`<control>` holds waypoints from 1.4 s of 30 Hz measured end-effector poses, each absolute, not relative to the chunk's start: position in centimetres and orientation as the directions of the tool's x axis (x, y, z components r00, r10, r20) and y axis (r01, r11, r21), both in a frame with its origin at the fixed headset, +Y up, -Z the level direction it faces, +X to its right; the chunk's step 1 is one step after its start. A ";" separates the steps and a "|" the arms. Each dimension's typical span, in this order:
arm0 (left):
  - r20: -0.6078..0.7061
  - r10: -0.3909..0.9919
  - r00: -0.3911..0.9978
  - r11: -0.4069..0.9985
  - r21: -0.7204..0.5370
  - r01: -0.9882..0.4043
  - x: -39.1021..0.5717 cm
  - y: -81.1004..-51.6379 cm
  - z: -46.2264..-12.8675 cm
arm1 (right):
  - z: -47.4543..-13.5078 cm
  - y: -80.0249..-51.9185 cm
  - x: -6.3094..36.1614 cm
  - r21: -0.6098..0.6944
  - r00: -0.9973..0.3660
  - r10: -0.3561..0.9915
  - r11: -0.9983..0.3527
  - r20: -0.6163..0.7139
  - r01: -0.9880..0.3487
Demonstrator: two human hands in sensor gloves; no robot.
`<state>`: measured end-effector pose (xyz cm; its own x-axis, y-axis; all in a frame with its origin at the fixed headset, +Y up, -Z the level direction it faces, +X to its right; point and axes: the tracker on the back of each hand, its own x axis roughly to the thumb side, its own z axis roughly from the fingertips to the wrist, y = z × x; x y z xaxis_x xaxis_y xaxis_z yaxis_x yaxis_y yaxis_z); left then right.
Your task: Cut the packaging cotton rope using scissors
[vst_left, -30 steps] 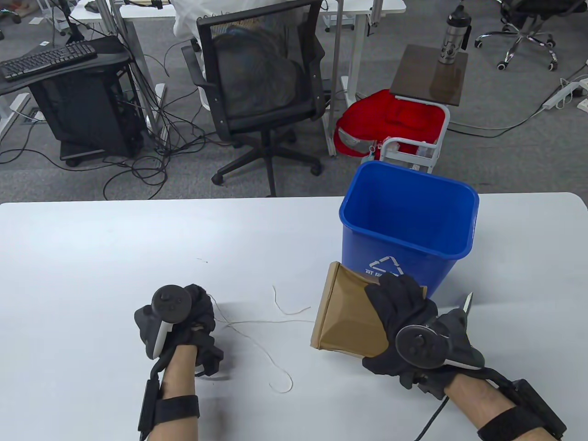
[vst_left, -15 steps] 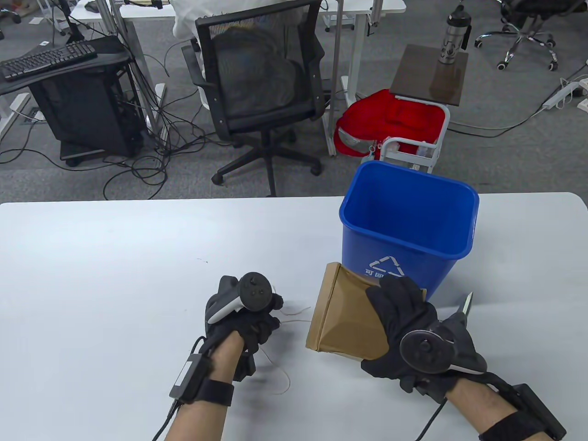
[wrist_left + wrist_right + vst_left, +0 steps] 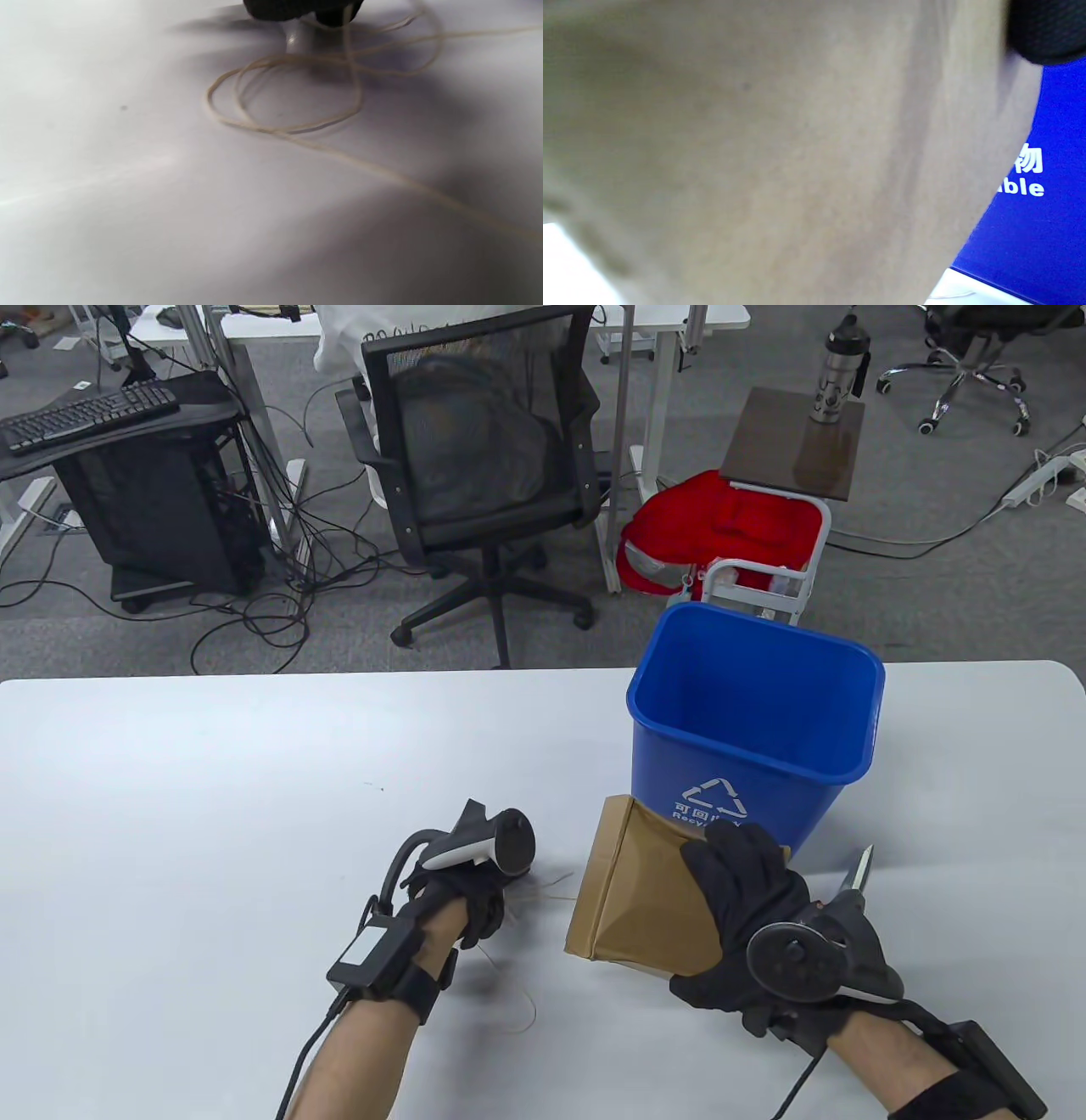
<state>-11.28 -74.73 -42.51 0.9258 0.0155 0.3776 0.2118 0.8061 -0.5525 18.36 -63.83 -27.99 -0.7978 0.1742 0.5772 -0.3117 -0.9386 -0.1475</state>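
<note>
A: Table view: what is on the white worktop?

B: A thin, pale cotton rope lies in loose curls on the smooth, matte surface. The left hand, in a black fabric glove, sits over one end of it. In the left wrist view the cord forms overlapping loops, and one strand rises to the dark fingertips at the top edge, which pinch it.

A: And the right hand?

B: It lies on a flat brown paper package, creased into a tapered, folded shape, with its fingers curled over the far edge in a grasp. The right wrist view shows the paper close up, dull tan and slightly fibrous, with a gloved fingertip at the corner.

A: Where are the scissors?

B: Only a pointed metal blade tip shows just beyond the right hand; I cannot tell what holds it.

A: What stands nearby?

B: A glossy blue plastic bin, rectangular with a white recycling mark, stands directly behind the package. On the floor beyond the worktop are a black mesh office chair, a red bag and a small side table carrying a metal bottle.
</note>
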 end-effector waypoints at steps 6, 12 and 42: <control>0.417 -0.002 0.909 0.760 -0.590 0.272 -11.8 -73.9 -41.3 | -28.0 -64.1 18.3 -0.149 -0.795 0.186 -0.934 0.577 -0.326; 0.527 -0.100 0.844 0.706 -0.560 0.434 -11.4 -74.7 -39.4 | -28.0 -64.3 17.7 -0.149 -0.786 0.181 -0.933 0.591 -0.327; 0.437 0.175 0.882 0.979 -0.170 -0.110 -15.1 -66.0 -41.5 | -27.0 -64.2 19.3 -0.153 -0.799 0.217 -0.921 0.561 -0.358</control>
<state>-15.13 -66.01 -41.49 0.8824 0.1751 0.4366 -0.1105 0.9793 -0.1695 19.29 -64.24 -26.98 -0.7986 0.2173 0.5613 -0.3579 -0.9212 -0.1526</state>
